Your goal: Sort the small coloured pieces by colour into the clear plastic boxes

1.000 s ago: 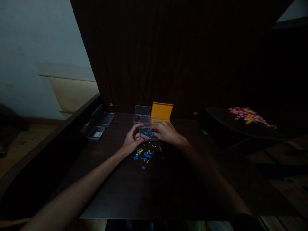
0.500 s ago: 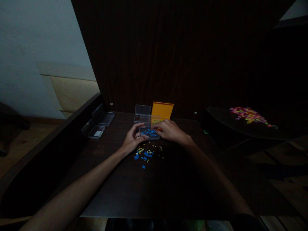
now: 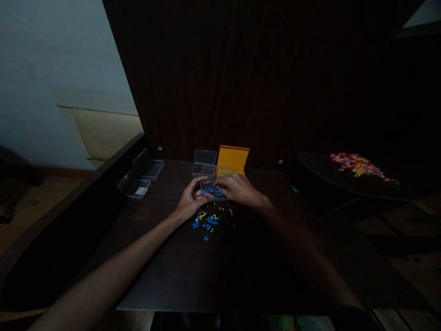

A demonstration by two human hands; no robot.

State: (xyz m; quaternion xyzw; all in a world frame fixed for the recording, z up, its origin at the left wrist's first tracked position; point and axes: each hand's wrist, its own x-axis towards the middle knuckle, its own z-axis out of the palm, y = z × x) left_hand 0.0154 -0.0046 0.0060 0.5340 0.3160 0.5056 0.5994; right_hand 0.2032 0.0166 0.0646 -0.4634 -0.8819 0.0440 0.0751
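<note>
My left hand [image 3: 193,196] grips the left side of a clear plastic box [image 3: 220,199], thumb at its near edge. Inside lie several small blue building bricks [image 3: 211,191]. My right hand [image 3: 237,189] reaches over the box's right side, its fingers bent and together down among the bricks; whatever they pinch is too small to make out. On the table just in front of the box, loose blue bricks [image 3: 208,226] and small yellow pieces [image 3: 202,215] are scattered. One blue brick [image 3: 206,238] lies apart, closer to me.
Behind the box stand an open yellow case [image 3: 233,156] with green pieces and an open clear box [image 3: 205,157]. Two more open clear boxes [image 3: 151,169] sit at the left by the raised side panel [image 3: 86,197]. A pile of colourful pieces [image 3: 358,166] rests on a dark surface at right.
My right hand has shifted slightly left, further over the box and the blue bricks. My left hand keeps its hold on the box, and the scattered pieces lie as before.
</note>
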